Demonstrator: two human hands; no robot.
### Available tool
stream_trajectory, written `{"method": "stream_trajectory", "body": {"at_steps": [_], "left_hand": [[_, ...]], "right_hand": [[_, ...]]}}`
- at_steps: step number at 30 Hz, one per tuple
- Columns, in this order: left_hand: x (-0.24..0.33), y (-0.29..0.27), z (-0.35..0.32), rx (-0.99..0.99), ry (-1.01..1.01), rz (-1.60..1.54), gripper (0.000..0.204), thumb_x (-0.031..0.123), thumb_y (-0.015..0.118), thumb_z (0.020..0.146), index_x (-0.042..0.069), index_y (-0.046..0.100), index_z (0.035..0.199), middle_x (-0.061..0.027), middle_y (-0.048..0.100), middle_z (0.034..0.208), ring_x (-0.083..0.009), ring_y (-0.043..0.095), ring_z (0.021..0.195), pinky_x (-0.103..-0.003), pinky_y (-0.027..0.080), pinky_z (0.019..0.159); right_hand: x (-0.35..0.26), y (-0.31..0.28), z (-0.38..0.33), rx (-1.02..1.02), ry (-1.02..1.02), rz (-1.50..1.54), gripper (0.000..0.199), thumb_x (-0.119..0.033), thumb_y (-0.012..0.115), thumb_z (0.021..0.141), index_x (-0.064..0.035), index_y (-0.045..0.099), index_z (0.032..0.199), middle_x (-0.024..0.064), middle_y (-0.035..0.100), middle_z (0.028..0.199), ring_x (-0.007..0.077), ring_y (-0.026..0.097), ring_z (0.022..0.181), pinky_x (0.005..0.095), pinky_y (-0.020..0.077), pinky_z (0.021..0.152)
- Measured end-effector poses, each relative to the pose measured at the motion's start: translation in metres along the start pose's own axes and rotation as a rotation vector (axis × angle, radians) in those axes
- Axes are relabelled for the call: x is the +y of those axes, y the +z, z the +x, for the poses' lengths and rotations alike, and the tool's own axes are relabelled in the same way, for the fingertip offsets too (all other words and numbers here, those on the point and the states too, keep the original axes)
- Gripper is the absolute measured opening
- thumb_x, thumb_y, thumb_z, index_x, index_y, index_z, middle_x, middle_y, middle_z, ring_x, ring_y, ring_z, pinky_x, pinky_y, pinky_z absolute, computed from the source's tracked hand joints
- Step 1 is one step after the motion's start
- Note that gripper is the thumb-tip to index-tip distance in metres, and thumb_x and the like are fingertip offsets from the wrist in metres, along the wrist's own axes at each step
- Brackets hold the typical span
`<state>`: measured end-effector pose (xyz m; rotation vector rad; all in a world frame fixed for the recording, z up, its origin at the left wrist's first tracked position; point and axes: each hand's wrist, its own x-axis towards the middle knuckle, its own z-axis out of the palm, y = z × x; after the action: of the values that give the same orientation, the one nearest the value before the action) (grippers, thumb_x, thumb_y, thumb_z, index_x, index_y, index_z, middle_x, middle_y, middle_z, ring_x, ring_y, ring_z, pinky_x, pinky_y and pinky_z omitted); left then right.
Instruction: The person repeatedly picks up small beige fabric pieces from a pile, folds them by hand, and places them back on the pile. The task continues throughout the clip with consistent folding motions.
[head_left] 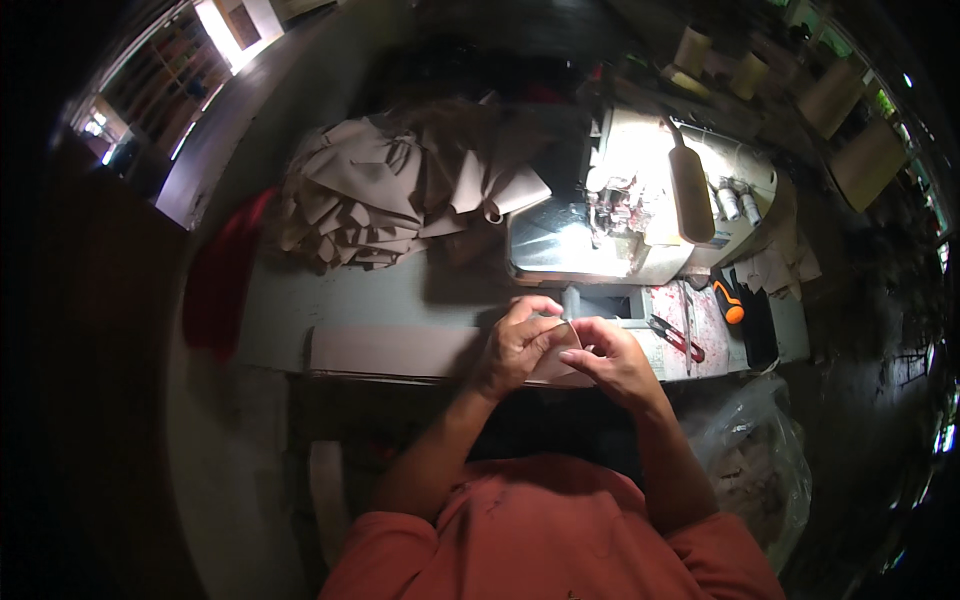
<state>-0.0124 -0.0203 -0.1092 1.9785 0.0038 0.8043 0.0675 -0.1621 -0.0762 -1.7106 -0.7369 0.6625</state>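
Note:
At the near edge of the table, my left hand and my right hand pinch a small piece of beige cloth-like material between thumbs and fingers. Its corner stands up between the two hands, and my fingers cover much of the rest. Just left of my left hand, a long, pale beige strip lies along the table edge. Beyond my hands stands a brightly lit sewing machine with a shiny metal plate at its left.
A heap of cut beige pieces covers the table's back left. Right of my hands lie red-handled thread snips, thin tweezers and an orange-and-black tool. A clear plastic bag hangs below the right edge, holding scraps.

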Motion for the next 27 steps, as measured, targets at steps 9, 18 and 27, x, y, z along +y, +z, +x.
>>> {"method": "stream_trajectory", "body": {"at_steps": [9,18,27], "left_hand": [[0.020,-0.055,-0.058,0.655,-0.560,-1.558,0.053,0.046,0.040,0.083,0.004,0.040,0.116,-0.0121,0.043,0.120,-0.0253,0.040,0.109,-0.039,0.030,0.094],[0.020,-0.131,-0.026,0.785,-0.516,-0.521,0.043,0.025,0.036,0.088,0.002,0.031,0.125,-0.0138,0.037,0.125,-0.0257,0.036,0.116,-0.039,0.029,0.096],[0.078,-0.018,-0.003,-0.211,0.043,0.592,0.062,0.032,0.055,0.076,-0.002,0.032,0.122,-0.0219,0.029,0.128,-0.0377,0.030,0.117,-0.042,0.026,0.095]], "right_hand": [[-0.077,0.044,-0.003,-0.067,-0.060,0.406,0.008,0.000,0.050,0.079,0.0010,0.052,0.086,0.0073,0.059,0.073,0.0131,0.057,0.068,0.0237,0.0451,0.060],[-0.022,0.013,-0.005,-0.042,0.189,0.637,0.017,-0.015,0.048,0.083,0.0010,0.052,0.086,0.0080,0.058,0.077,0.0135,0.058,0.065,0.0264,0.0493,0.059],[-0.028,0.004,-0.020,-0.067,0.140,0.720,0.021,-0.018,0.048,0.085,0.0014,0.053,0.089,0.0059,0.057,0.079,0.0074,0.053,0.069,0.0243,0.0475,0.063]]}}
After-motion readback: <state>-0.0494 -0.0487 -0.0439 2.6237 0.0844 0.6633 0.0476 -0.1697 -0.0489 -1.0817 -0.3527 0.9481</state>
